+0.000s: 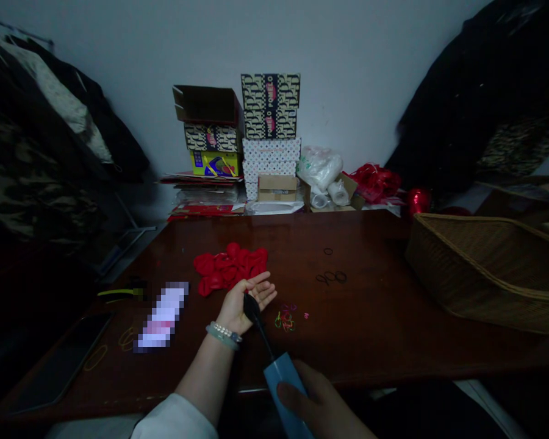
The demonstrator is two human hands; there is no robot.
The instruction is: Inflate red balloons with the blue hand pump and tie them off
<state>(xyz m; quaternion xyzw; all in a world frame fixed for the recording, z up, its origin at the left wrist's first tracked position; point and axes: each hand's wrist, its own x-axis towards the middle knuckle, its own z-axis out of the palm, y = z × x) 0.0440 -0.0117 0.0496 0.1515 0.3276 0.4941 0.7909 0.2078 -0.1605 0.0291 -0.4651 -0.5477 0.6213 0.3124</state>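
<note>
My right hand (322,399) is wrapped round the blue barrel of a hand pump (281,378) at the bottom of the view. Its thin black nozzle points up and away to my left hand (247,303). That hand lies palm up on the dark wooden table (370,329), fingers stretched out, with the black nozzle tip resting against the palm. A bead bracelet circles the left wrist. Just beyond the left fingers lies a heap of flat red balloons (231,267). A small cluster of coloured rubber bands (286,319) sits right of the left hand.
A wicker basket (485,268) stands at the right. Stacked patterned boxes (269,131), plastic bags and red ribbon line the back wall. Black rubber bands (332,277) lie mid-table. A phone (66,360), a yellow-handled tool (119,292) and a blurred packet lie on the left.
</note>
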